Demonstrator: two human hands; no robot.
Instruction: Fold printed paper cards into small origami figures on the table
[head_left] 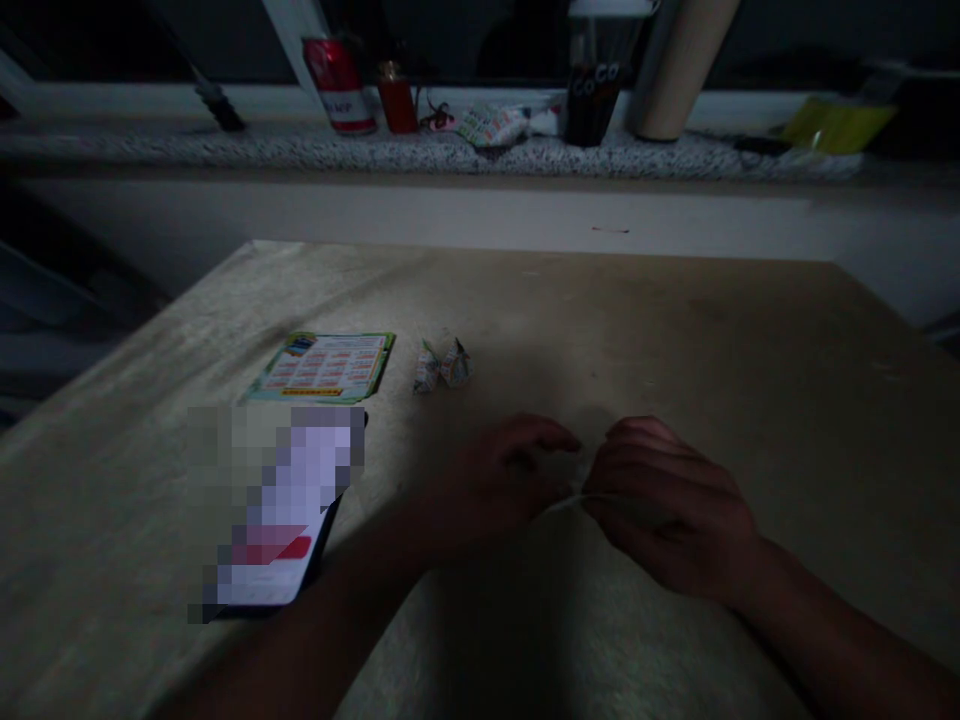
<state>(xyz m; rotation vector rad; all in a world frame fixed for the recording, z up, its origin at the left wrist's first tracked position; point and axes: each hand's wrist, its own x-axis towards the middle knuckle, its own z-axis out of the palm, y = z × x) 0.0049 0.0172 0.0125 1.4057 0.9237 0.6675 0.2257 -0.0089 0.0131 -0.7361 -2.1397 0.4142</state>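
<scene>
Over the middle of the table my two hands meet around a thin pale sheet, likely paper [571, 501], seen almost edge-on. My right hand [671, 500] is closed, pinching the sheet between thumb and curled fingers. My left hand [517, 470] is curled at the sheet's left end, its thumb against it and the index finger bent above. Dim light hides most of the sheet and its exact shape. Beyond my left hand stand two small folded pieces of printed paper [427, 368], side by side.
Left of my hands, a phone [262, 585] with a lit, partly pixelated screen lies on the table [712, 330]. A stack of printed cards [326, 365] lies behind it. The windowsill [285, 150] holds a red can [339, 85], a small red bottle [397, 100] and a dark cup [592, 90].
</scene>
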